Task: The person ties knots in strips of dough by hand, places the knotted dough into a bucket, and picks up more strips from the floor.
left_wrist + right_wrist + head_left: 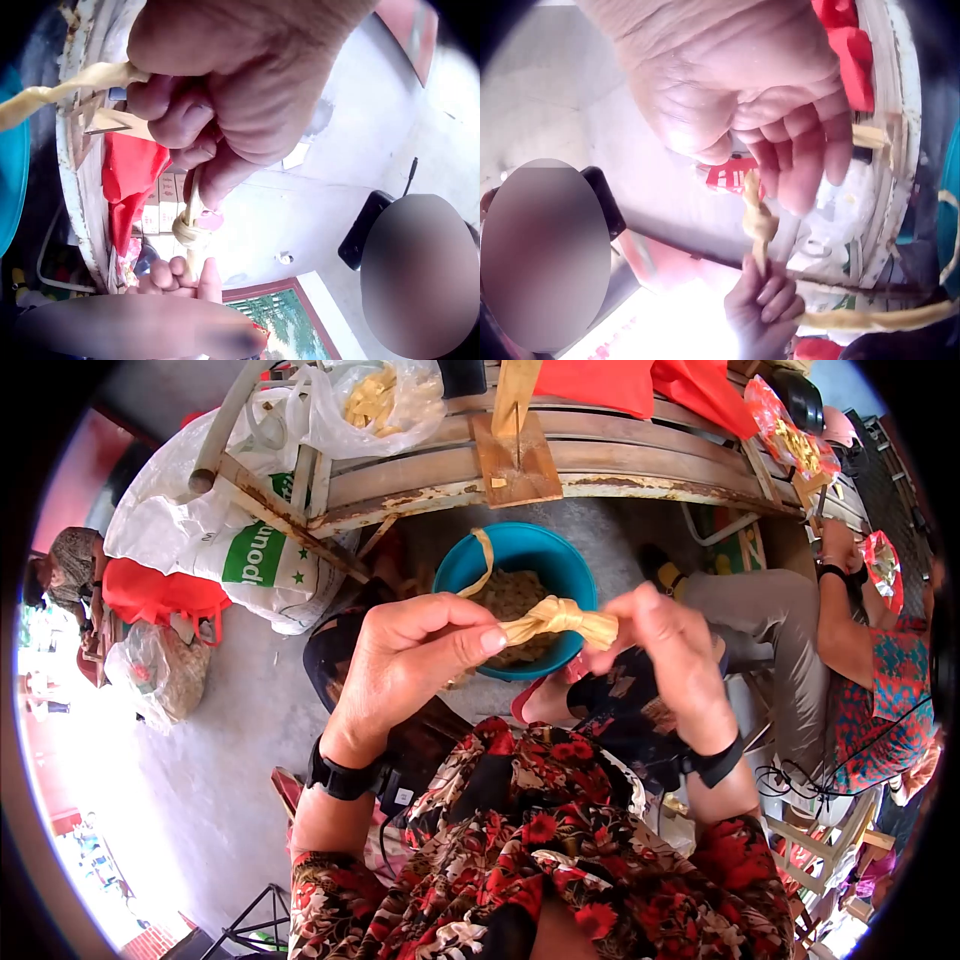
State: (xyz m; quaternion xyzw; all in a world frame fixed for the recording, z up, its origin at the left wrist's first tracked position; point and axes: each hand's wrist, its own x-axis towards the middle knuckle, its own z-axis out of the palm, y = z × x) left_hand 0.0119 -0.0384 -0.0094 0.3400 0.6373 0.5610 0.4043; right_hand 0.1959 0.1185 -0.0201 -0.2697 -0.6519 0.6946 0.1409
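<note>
My left hand pinches a pale-yellow, pliable strip between thumb and fingers. Just past the fingertips it is tied in a knot, with a short end sticking out on the right. The strip's long tail hangs from the other side of the left hand toward the blue basin. My right hand, slightly blurred, is at the knot's short end; in the right wrist view its fingers are loosely bent beside that end, thumb apart from them.
A blue basin with a brownish mass inside stands on the floor under the hands. Beyond it runs a slatted bench with a wooden post block and a plastic bag of yellow pieces. A white sack stands left; another person sits right.
</note>
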